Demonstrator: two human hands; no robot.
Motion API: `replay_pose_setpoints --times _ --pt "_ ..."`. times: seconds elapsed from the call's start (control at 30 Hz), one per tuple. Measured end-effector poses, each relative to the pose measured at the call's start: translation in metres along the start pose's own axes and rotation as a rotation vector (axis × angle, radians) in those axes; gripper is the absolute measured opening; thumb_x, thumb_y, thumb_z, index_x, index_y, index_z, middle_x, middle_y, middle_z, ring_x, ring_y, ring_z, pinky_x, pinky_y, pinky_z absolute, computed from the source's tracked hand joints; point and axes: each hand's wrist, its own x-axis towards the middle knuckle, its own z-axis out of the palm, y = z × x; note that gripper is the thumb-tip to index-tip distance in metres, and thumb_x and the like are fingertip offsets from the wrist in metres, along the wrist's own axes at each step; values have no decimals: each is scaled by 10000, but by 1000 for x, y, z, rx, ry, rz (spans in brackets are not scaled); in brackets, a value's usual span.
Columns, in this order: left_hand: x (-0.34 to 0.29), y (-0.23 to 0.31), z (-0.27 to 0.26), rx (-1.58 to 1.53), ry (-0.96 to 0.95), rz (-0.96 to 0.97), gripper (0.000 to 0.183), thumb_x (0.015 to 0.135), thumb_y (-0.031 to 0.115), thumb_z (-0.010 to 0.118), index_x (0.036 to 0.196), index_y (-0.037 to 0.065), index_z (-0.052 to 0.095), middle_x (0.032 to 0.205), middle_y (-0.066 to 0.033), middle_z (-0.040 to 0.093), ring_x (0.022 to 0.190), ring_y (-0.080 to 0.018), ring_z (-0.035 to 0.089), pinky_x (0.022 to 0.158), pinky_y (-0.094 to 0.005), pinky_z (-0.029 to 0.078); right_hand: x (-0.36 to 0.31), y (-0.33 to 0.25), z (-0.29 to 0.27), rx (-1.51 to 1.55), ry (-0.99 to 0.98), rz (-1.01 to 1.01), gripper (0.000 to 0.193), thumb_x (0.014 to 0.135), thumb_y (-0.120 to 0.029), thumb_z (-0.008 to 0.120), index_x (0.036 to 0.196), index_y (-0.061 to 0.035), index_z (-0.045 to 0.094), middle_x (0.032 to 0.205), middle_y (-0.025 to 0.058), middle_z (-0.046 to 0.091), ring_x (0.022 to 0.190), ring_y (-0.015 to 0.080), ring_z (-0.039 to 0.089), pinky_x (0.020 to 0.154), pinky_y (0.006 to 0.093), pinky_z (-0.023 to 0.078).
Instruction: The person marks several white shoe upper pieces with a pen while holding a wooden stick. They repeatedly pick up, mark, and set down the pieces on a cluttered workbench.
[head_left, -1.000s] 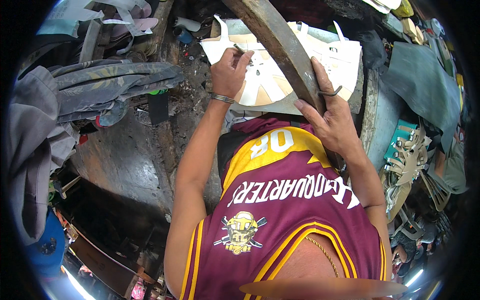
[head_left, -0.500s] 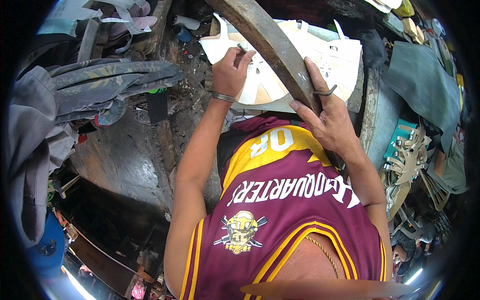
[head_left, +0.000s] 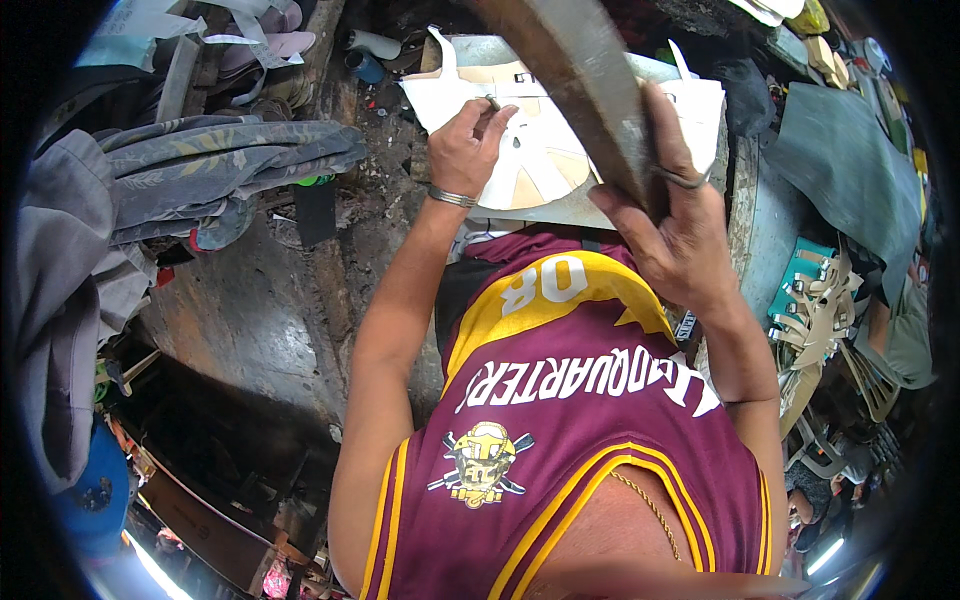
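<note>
View from the head camera, looking down over my chest to the bench (head_left: 760, 210). My left hand (head_left: 468, 148) rests on a white paper pattern (head_left: 535, 150) lying flat at the far middle of the bench; its grip is pressed together, pinching a thin dark marking tool (head_left: 490, 105) whose tip meets the sheet. I judge the pattern to be light, limp and easy to tear or shift, so it is best handled by pressing it flat with the palm, not by lifting it at an edge. Beneath it shows a tan sheet (head_left: 530, 185), which looks stiffer, like board or leather.

My right hand (head_left: 680, 235) has its grip curled round the near end of a long, flat, grey-brown bar (head_left: 580, 80) that slants up and away over the pattern; a ring shows on one finger. The bar looks rigid and fairly heavy, and I would take it by the lower end, as shown.

Far left, a small blue cup (head_left: 365, 68) stands among scraps; I cannot tell its contents. Folded grey cloth (head_left: 220, 160) lies to the left. Pale cut-out pieces (head_left: 815, 320) are stacked to the right.
</note>
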Motion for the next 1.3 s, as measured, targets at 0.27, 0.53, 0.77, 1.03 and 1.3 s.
replay_pose_setpoints --times 0.27,0.53,0.77,1.03,1.3 --pt "-1 -3 -1 77 31 77 226 1010 248 839 1043 40 757 854 -146 803 764 -269 810 675 -373 611 19 -3 -2 -483 -398 501 855 1014 -162 783 1755 -245 364 1457 320 667 1371 420 675 1157 430 511" --pt "1 -4 -1 -157 -24 -216 227 1117 210 674 1085 -9 727 973 -148 850 886 -229 846 753 -337 673 -3 12 -8 -167 10 219 854 1036 -153 772 1763 -289 345 1466 263 689 1265 324 730 1095 434 553" --pt "25 -3 -10 -286 -238 -277 276 1081 233 757 1164 -29 776 1044 -116 850 956 -150 823 773 -287 672 -23 27 -14 -78 77 238 901 1032 -143 786 1782 -278 306 1499 199 690 1326 269 684 1132 412 531" --pt "24 -2 -5 -328 -236 -282 289 1049 246 794 1130 -31 797 935 -108 841 861 -141 814 743 -294 658 -30 35 -5 -47 89 251 923 1018 -189 816 1778 -271 299 1477 274 685 1347 349 689 1146 453 531" --pt "20 -14 -1 -269 -220 -194 274 1048 244 796 1121 -20 800 927 -122 846 850 -149 821 753 -299 647 -26 30 -4 -51 64 247 910 1025 -228 805 1775 -292 294 1452 289 695 1276 384 737 1095 482 577"
